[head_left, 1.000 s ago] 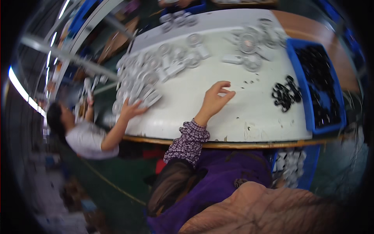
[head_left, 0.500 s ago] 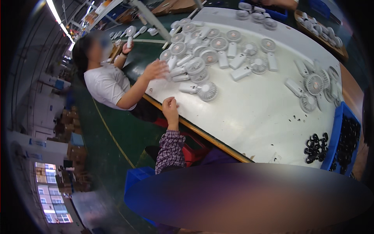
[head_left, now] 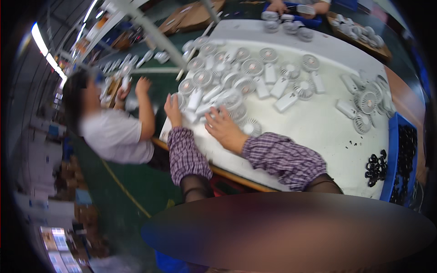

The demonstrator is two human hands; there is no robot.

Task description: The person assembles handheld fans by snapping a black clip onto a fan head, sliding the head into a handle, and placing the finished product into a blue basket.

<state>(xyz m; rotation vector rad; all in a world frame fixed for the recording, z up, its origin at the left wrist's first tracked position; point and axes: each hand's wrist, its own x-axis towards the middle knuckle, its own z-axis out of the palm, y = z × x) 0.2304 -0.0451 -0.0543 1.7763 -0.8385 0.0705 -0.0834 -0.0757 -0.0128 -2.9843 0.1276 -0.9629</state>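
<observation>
White handheld fans (head_left: 252, 67) lie in a loose heap across the far left part of the white table (head_left: 300, 132). At the heap's left edge is my left hand (head_left: 173, 111), its fingers stretched out beside the nearest fans. My right hand (head_left: 226, 132) reaches over the near side of the heap with fingers spread, over or against a fan; contact is hard to make out. Part of one fan head (head_left: 250, 127) shows just past that hand. Neither hand has a fan gripped in it. Checked sleeves cover both my forearms.
A second cluster of fans (head_left: 367, 101) lies to the right. Near it are black curved pieces (head_left: 376, 169) and a blue bin (head_left: 393, 159) full of black parts. A co-worker (head_left: 114, 132) stands at the left; another person's hands (head_left: 278, 6) work at the far edge.
My left hand has moved forward to the fans, its fingers now extended. My right hand has come into view over the heap. The co-worker's arm has drawn back from the table.
</observation>
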